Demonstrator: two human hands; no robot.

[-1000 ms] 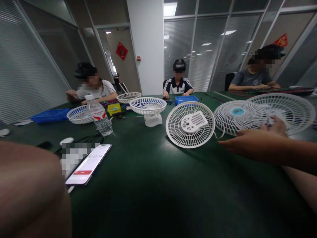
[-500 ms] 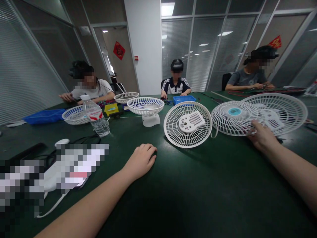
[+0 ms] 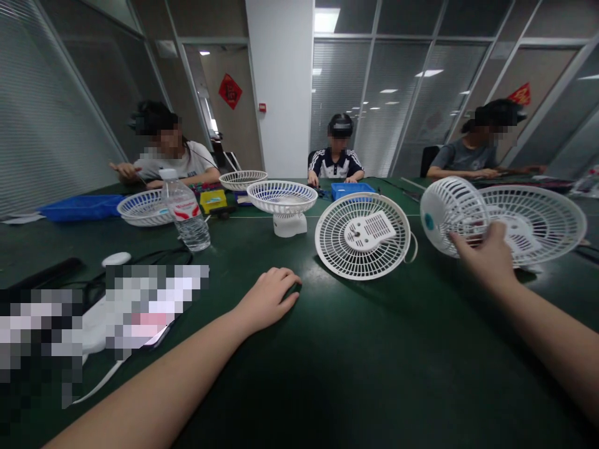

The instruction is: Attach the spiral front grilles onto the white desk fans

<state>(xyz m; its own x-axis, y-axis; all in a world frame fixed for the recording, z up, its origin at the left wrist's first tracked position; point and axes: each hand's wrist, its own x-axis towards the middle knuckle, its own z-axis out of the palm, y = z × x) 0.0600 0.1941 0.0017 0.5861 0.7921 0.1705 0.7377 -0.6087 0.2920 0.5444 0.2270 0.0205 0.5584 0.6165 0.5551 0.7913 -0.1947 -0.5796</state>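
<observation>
My right hand [image 3: 486, 259] grips the rim of a white front fan grille with a teal centre cap [image 3: 448, 213] and holds it tilted up off the green table [image 3: 337, 349]. Behind it lies another white grille [image 3: 538, 221]. A rear fan grille with a vented white plate [image 3: 364, 242] lies flat between my hands. My left hand [image 3: 269, 298] rests on the table with its fingers loosely curled and nothing in it.
A white fan base with a grille on top [image 3: 283, 209] and a water bottle [image 3: 186, 212] stand farther back. A phone [image 3: 150, 312], a cable and a white mouse [image 3: 116, 259] lie at left. Blue trays [image 3: 82, 206], more grilles and three seated people line the far side.
My right hand has lifted the teal-capped grille from flat on the table up onto its edge. My left hand came down from close to the camera and now rests on the table.
</observation>
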